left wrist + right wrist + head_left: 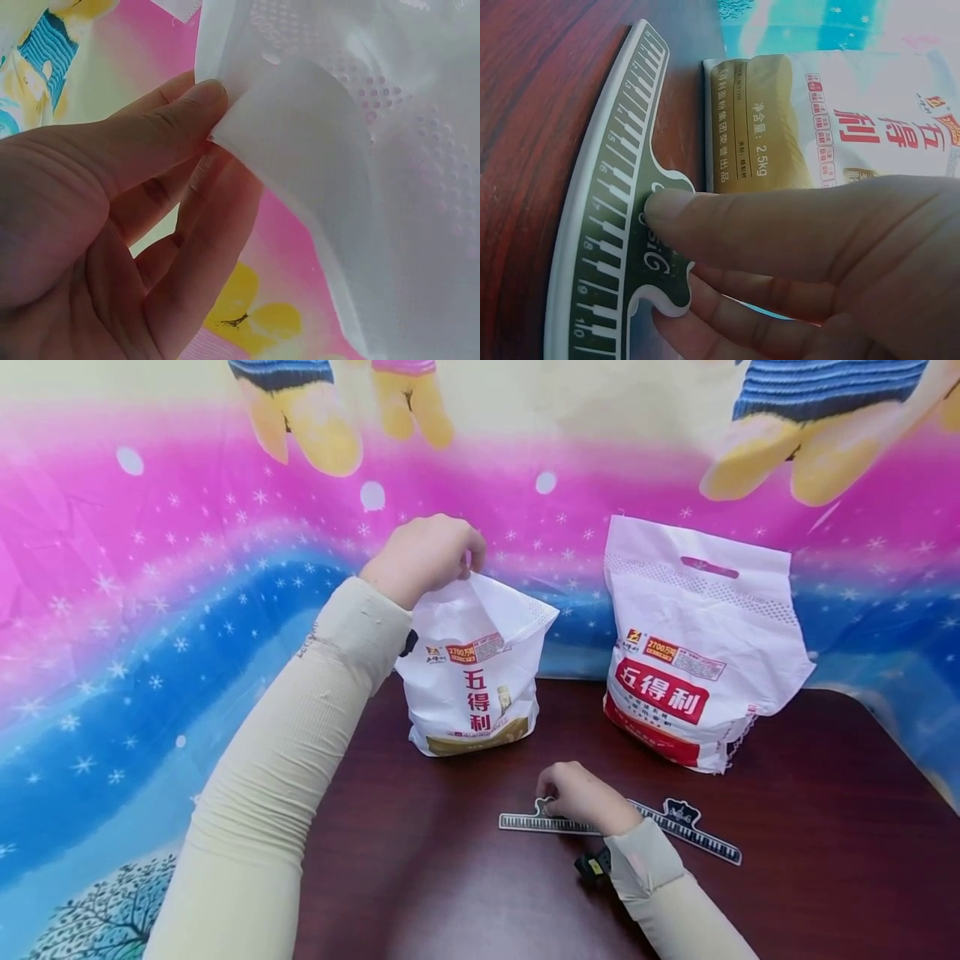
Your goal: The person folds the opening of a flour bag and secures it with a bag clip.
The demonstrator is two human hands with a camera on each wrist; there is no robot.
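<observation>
Left hand [431, 556]: thumb and fingertips nipped together on the top edge of the white bag [472, 685], practically no gap, remaining fingers loosely bent behind the film. Right hand [583, 795]: thumb on one face of the dark tab of a piano-key clip [600, 247], fingers on the far side, so a narrow pinch with just the tab's thickness between; can't tell whether the clip is lifted or resting. Gripping by the tab makes sense, probably, since it leaves the long ruled bar free. Bag edge looks held up to keep the limp top from folding over; its loose corner flops out on the right anyway, while the filled base sits on the table [420, 868] and likely carries the weight. Just beyond the right wrist, a second clip [705, 841] lies slantwise, partly hidden, within easy reach. Further right, a red-labelled bag [697, 635] with a handle slot stands by itself, untouched, apart from the first, presumably propped by its contents. Snowflake-patterned backdrop [262, 610] behind everything.
</observation>
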